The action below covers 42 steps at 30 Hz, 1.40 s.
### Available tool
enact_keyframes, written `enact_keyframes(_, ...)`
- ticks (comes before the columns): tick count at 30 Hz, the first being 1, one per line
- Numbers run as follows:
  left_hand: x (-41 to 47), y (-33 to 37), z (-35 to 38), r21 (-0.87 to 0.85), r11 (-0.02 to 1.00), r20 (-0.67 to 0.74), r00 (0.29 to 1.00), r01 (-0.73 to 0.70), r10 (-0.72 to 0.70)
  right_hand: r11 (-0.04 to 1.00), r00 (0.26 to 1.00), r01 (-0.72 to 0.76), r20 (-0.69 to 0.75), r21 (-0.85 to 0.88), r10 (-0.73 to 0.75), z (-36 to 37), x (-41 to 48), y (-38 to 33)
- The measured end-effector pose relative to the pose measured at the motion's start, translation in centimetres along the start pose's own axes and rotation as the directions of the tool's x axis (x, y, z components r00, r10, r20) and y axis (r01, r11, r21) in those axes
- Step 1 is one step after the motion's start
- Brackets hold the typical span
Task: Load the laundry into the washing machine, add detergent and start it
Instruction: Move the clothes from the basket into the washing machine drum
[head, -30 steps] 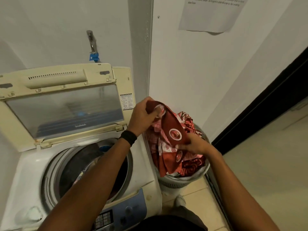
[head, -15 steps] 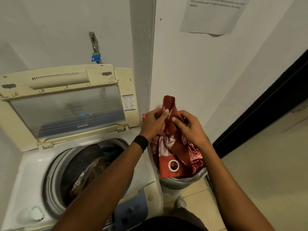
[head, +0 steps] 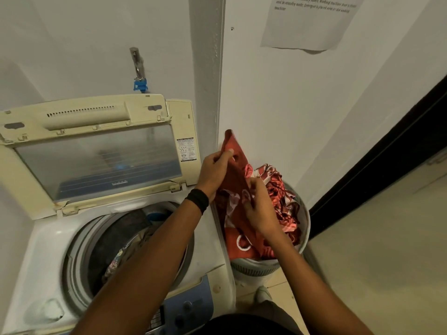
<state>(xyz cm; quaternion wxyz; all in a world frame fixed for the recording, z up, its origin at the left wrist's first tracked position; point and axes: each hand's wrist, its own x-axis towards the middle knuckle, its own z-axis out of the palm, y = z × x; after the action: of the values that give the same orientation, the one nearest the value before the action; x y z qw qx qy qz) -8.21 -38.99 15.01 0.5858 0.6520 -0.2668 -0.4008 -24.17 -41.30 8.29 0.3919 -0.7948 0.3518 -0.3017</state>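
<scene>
Blue control panel [head: 191,303], nearest. White top-loading washing machine [head: 48,250], clothes in its drum [head: 116,238]. Just beside it, on the beige tiled floor [head: 375,250]: grey laundry basket [head: 304,228] holding a red patterned curtain [head: 229,141]. Left hand [head: 214,174] grips the curtain's raised end; right hand [head: 260,209] pinches it lower. Lid [head: 96,160] open, upright. White wall: tap [head: 136,61], paper notice [head: 309,25].

Drum opening [head: 113,238] down-left of the left hand [head: 214,174]: open from above. Raised lid [head: 96,146] blocks the way behind it. Wall corner [head: 205,68] is close beyond both hands. Red cloth [head: 242,247] fills the basket [head: 303,228] under the right hand [head: 260,210].
</scene>
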Motion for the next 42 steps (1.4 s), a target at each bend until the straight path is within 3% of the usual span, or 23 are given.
enact_keyframes(2, 0.2, -0.1, -0.7, 0.033, 0.999, -0.026, 0.999, -0.032, 0.033, 0.999, 0.999, -0.014, -0.049, -0.044, 0.012, -1.0, -0.1, 0.4)
enact_keyframes(5, 0.5, -0.6, -2.3, 0.083, 0.996, -0.029, 0.999, -0.040, 0.042, 0.988, 0.993, 0.117, -0.012, -0.106, -0.119, -4.1, 1.0, -0.2)
enact_keyframes(9, 0.0, 0.0, -2.8, 0.202, 0.979, 0.243, 0.970, -0.032, -0.018, 0.984, 0.946, 0.168, 0.290, -0.067, -0.142, -7.4, 3.8, -4.1)
enact_keyframes(11, -0.7, 0.4, -2.4, 0.254, 0.966, 0.377, 0.924, -0.038, -0.063, 0.980, 0.927, 0.190, 0.340, -0.062, -0.158, -7.5, 4.9, -5.5)
enact_keyframes(13, -1.0, 0.4, -2.1, 0.252, 0.967, 0.442, 0.894, -0.044, -0.074, 0.977, 0.927, 0.206, 0.330, -0.050, -0.179, -7.2, 5.6, -6.1)
enact_keyframes(16, -1.0, -0.2, -2.7, 0.231, 0.972, 0.471, 0.879, -0.045, -0.071, 0.971, 0.955, 0.230, 0.205, -0.060, -0.213, -6.4, 6.3, -6.0)
enact_keyframes(21, -0.5, -0.9, -4.5, 0.166, 0.984, 0.526, 0.850, -0.071, -0.028, 0.985, 0.985, 0.153, 0.088, -0.076, -0.146, -5.3, 6.2, -4.1)
enact_keyframes(24, -0.5, -1.1, -4.0, 0.134, 0.986, 0.417, 0.908, -0.095, 0.031, 0.994, 0.993, 0.109, 0.049, 0.021, -0.110, -4.5, 5.5, -4.0)
enact_keyframes(27, 0.0, -1.2, -3.7, -0.030, 0.999, 0.237, 0.971, -0.037, 0.043, 0.995, 0.984, -0.034, 0.177, 0.094, 0.017, -4.1, 3.6, -3.2)
enact_keyframes(30, 0.6, -0.6, -4.3, -0.118, 0.993, 0.120, 0.993, 0.006, 0.008, 0.988, 0.927, -0.111, 0.346, -0.110, 0.143, -4.2, 1.4, 0.1)
enact_keyframes(33, 0.8, -0.3, -4.5, -0.055, 0.998, 0.017, 1.000, -0.019, 0.019, 0.987, 0.954, -0.141, 0.255, -0.077, 0.157, -5.4, 1.2, 1.3)
enact_keyframes(36, 0.4, -0.8, -3.6, -0.031, 0.997, -0.007, 0.997, -0.074, 0.074, 0.993, 0.993, -0.120, 0.005, -0.017, 0.120, -6.3, 2.6, -0.8)
enact_keyframes(39, -0.7, -1.2, -1.5, -0.026, 0.991, 0.052, 0.989, -0.135, 0.136, 0.990, 0.952, -0.136, -0.272, 0.024, 0.138, -5.6, 4.1, -3.4)
enact_keyframes(42, -1.4, -1.4, -0.2, -0.019, 0.978, 0.041, 0.978, -0.206, 0.207, 0.981, 0.902, -0.184, -0.388, 0.057, 0.192, -4.2, 5.0, -4.6)
